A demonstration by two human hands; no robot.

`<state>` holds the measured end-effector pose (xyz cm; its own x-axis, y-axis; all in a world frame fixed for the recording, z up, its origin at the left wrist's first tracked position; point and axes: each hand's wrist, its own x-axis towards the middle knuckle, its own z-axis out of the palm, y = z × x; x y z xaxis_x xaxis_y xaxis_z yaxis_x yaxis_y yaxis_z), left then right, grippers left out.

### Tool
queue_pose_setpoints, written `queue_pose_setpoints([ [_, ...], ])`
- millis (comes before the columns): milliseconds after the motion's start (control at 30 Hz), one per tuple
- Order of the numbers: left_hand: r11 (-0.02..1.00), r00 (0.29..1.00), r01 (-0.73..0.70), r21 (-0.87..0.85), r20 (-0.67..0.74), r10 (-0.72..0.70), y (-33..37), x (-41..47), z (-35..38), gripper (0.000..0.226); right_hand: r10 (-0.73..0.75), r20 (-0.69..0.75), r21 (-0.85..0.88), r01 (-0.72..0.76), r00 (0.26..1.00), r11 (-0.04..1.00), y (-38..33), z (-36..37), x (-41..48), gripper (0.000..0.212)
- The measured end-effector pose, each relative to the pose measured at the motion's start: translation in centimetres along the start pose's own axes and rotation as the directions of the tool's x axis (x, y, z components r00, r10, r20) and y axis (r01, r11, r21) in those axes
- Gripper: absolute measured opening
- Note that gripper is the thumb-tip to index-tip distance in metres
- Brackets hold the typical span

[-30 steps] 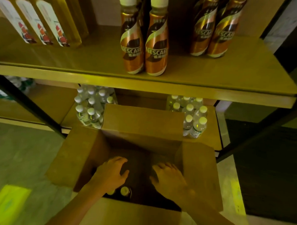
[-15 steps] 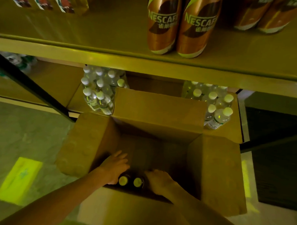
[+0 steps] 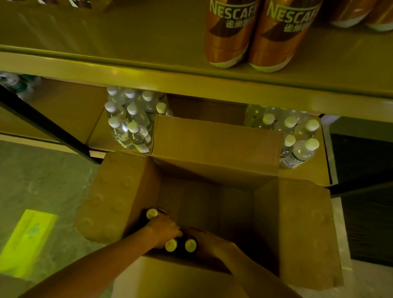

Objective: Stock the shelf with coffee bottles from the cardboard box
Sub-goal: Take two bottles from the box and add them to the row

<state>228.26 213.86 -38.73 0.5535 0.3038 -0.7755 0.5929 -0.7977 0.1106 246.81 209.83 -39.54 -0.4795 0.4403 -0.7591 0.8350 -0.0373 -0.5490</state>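
An open cardboard box (image 3: pixel 308 230) stands on the floor in front of the shelf, flaps folded out. Three dark coffee bottles with pale caps stand in its near left corner. My left hand (image 3: pixel 163 231) is curled around one coffee bottle (image 3: pixel 171 245). My right hand (image 3: pixel 210 242) grips the neighbouring coffee bottle (image 3: pixel 190 245). A third coffee bottle (image 3: pixel 152 213) stands free just behind my left hand. On the upper shelf (image 3: pixel 149 78), two copper Nescafe bottles (image 3: pixel 228 31) stand side by side near the front edge.
Packs of clear water bottles sit on the low shelf behind the box, one at the left (image 3: pixel 129 122) and one at the right (image 3: pixel 300 137). A black frame bar (image 3: pixel 42 121) slants at left. A yellow sheet (image 3: pixel 25 243) lies on the floor.
Both hands went deeper into the box's near left corner and closed around two bottles. The view dropped closer to the box, and a third cap came into sight.
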Motion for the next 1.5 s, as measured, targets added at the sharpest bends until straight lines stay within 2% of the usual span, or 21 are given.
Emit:
queue_pose_setpoints([
  [100, 0.995, 1.0, -0.001, -0.096, 0.001, 0.001, 0.0, -0.2, 0.0, 0.033, 0.013, -0.013, 0.067, -0.013, 1.0, 0.998, -0.2, -0.1, -0.5, 0.071],
  [200, 0.945, 0.997, 0.056, -0.322, -0.029, -0.069, 0.2, -0.9, -0.5, 0.038, 0.018, -0.049, 0.128, -0.012, 0.999, 0.992, -0.2, -0.2, -1.7, 0.063],
  [300, 0.799, 0.986, 0.094, -0.594, -0.056, -0.158, 0.7, -1.8, -1.7, 0.035, 0.032, -0.116, 0.208, -0.008, 0.993, 0.978, 0.9, -0.9, -3.6, 0.058],
  [433, 0.544, 0.941, 0.012, -0.839, -0.175, -0.29, 2.4, -3.7, -4.6, 0.039, 0.052, -0.301, 0.324, 0.051, 0.952, 0.945, 1.9, -3.0, -7.9, 0.049],
  [533, 0.436, 0.879, -0.105, -0.894, -0.289, -0.38, 4.2, -5.3, -7.9, 0.034, 0.045, -0.43, 0.325, 0.109, 0.902, 0.939, 2.3, -5.2, -11.6, 0.057],
  [633, 0.347, 0.806, -0.268, -0.899, -0.406, -0.431, 6.2, -6.9, -11.5, 0.035, 0.018, -0.554, 0.28, 0.165, 0.833, 0.946, 2.6, -7.7, -15.9, 0.048],
  [733, 0.239, 0.72, -0.441, -0.865, -0.5, -0.482, 8.1, -8.0, -15.2, 0.038, 0.028, -0.673, 0.289, 0.228, 0.739, 0.93, 2.1, -9.9, -20.8, 0.04],
  [800, 0.183, 0.659, -0.536, -0.824, -0.544, -0.519, 9.5, -8.8, -17.9, 0.04, 0.013, -0.76, 0.258, 0.284, 0.65, 0.924, 1.7, -11.2, -23.9, 0.033],
  [867, 0.172, 0.612, -0.596, -0.785, -0.582, -0.535, 10.7, -9.9, -20.8, 0.045, -0.025, -0.826, 0.225, 0.371, 0.562, 0.901, 1.2, -12.4, -26.9, 0.034],
  [933, 0.184, 0.559, -0.655, -0.733, -0.633, -0.536, 11.8, -11.1, -23.7, 0.046, -0.058, -0.861, 0.198, 0.439, 0.505, 0.876, 0.4, -13.5, -29.9, 0.041],
  [1033, 0.211, 0.412, -0.774, -0.597, -0.729, -0.547, 13.5, -12.9, -27.8, 0.033, -0.121, -0.916, 0.11, 0.529, 0.383, 0.841, -1.1, -15.3, -34.4, 0.048],
  [1133, 0.229, 0.281, -0.854, -0.467, -0.784, -0.553, 15.1, -15.0, -31.9, 0.025, -0.166, -0.954, 0.012, 0.586, 0.25, 0.81, -2.4, -17.6, -38.3, 0.04],
  [1233, 0.26, 0.198, -0.88, -0.398, -0.804, -0.56, 16.1, -16.5, -35.8, 0.025, -0.2, -0.969, -0.078, 0.589, 0.145, 0.805, -3.7, -20.5, -41.2, 0.036],
  [1367, 0.354, 0.118, -0.849, -0.391, -0.794, -0.596, 16.0, -17.0, -40.3, 0.022, -0.185, -0.98, -0.113, 0.569, 0.071, 0.815, -4.3, -24.6, -42.4, 0.027],
  [1500, 0.371, 0.086, -0.832, -0.412, -0.757, -0.648, 14.8, -16.0, -43.2, 0.018, -0.139, -0.99, -0.101, 0.535, 0.031, 0.839, -4.3, -27.7, -41.4, 0.016],
])
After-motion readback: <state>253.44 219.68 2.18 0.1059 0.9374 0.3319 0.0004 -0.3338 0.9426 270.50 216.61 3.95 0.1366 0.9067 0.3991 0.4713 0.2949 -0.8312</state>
